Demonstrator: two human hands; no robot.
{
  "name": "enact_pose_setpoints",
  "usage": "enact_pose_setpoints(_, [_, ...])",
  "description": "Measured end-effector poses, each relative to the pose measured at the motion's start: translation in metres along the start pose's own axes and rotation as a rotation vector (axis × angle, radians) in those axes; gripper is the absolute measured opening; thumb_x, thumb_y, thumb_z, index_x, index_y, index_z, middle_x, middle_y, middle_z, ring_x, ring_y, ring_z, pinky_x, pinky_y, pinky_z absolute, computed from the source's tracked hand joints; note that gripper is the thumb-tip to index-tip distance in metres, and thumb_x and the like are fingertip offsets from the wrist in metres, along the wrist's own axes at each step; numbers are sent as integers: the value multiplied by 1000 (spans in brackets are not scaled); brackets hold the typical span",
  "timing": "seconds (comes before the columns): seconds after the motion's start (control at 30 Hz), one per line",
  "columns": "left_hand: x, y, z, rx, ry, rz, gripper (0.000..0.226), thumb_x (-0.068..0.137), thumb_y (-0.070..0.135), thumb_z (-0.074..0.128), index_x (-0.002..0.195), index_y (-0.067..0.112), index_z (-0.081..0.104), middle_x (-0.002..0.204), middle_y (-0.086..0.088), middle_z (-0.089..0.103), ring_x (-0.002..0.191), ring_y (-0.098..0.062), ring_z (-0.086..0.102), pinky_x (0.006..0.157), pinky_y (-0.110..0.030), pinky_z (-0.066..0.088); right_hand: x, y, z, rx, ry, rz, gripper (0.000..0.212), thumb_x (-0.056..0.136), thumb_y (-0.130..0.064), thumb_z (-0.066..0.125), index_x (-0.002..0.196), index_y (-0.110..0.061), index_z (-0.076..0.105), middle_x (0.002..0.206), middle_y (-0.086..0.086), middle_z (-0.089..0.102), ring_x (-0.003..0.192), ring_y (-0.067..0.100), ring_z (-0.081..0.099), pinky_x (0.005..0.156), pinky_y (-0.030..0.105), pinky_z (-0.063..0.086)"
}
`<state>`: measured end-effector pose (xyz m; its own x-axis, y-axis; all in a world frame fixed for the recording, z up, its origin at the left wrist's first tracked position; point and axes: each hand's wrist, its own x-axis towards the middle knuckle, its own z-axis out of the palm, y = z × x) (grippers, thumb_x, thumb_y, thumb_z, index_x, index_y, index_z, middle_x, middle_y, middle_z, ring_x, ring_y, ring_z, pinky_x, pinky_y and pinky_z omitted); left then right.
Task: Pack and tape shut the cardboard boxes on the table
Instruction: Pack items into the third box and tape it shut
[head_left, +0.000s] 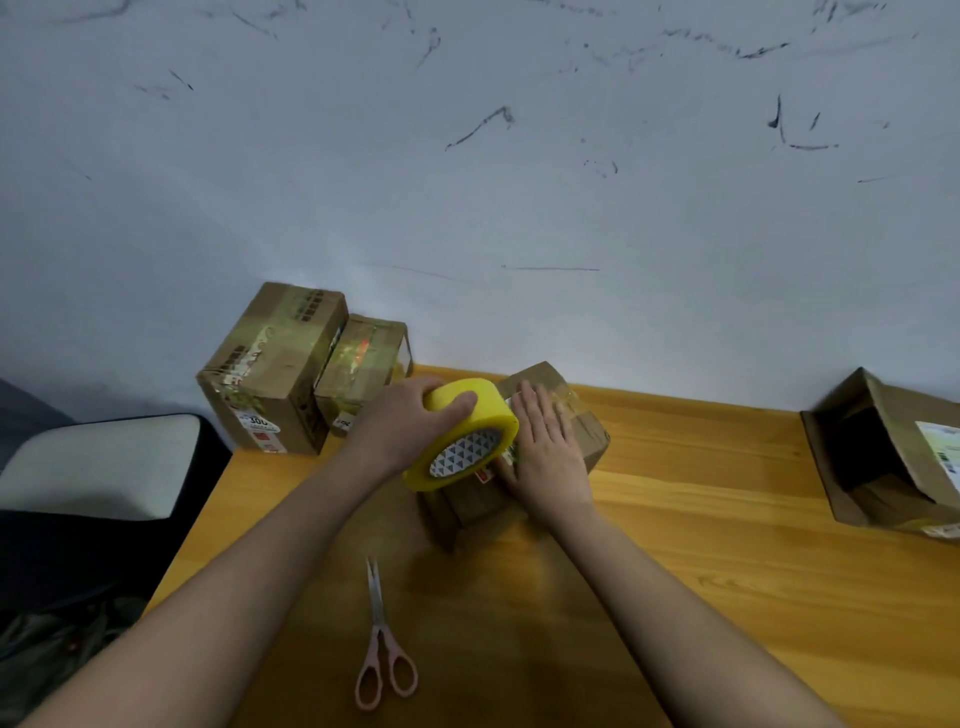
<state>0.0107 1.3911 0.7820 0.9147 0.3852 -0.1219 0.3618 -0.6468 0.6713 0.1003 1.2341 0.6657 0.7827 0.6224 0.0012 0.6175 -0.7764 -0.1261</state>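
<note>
The tape roll (462, 434) is gripped by the left hand (402, 423); the box (545, 447), near the table's (727, 519) far edge, is pressed by the flat right hand (545, 452). Tape should be drawn taut and smoothed along the seam.

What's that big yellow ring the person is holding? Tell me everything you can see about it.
It is a wide roll of yellow tape, thick with wound tape, its core lined with white paper printed in dark triangles. It is tilted, the open core facing the camera. The left hand grips it from above, fingers curled over its outer face. It sits over the small cardboard box mid-table, beside the flat right hand pressing on that box.
</note>
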Motion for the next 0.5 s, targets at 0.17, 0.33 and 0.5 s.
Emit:
enact_pose_setpoints(0.17, [2,-1,4,26,25,50,85,72,67,32,133,12,53,124,-9,60,107,-26,57,86,-35,47,-1,16,-2,128,-54,-126,89,88,-67,23,154,-14,-5,160,-1,-13,145,11,-19,118,26,-11])
enact_pose_setpoints(0.33, [5,-3,9,33,91,144,90,66,75,23,107,6,63,93,-8,64,79,-20,56,69,-35,46,4,15,-1,74,-97,-128,100,78,-78,5,154,-13,-8,160,0,-14,145,12,-20,117,27,-11])
enact_pose_setpoints(0.5, [13,4,1,526,16,168,49,93,56,38,100,15,61,96,-6,62,85,-23,56,63,-30,37,8,13,-1,42,-123,-99,106,72,-82,0,153,-14,-10,160,-1,-17,145,12,-21,119,30,-9])
